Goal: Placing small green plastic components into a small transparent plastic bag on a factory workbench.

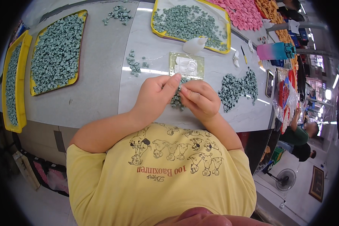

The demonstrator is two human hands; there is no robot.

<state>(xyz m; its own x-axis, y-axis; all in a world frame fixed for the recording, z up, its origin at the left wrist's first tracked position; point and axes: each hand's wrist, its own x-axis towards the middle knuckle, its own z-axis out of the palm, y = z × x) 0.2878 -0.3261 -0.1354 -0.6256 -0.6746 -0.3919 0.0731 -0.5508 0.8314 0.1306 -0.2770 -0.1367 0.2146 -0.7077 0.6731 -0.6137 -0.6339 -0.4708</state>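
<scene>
My left hand (155, 93) and my right hand (202, 98) meet over the table in front of my chest. Thumb and fingers of each are pinched together around a tiny grey-green piece (179, 87), mostly hidden between the fingertips. Under them lies a little heap of similar grey-green pieces (177, 101), partly covered by my fingers. Just beyond my fingertips is a flat, clear greenish dish (169, 62) with folded white material (185, 67) in it. A white squeeze bottle (193, 45) lies tilted behind the dish.
Loose green heaps lie right (231, 92) and left (133, 64). Yellow trays of pieces stand far (153, 27) and left (81, 49), with a yellow crate (22, 113) beyond. A pink-and-teal bottle (273, 51), a yellow-handled knife (245, 56) and a phone (269, 83) sit right.
</scene>
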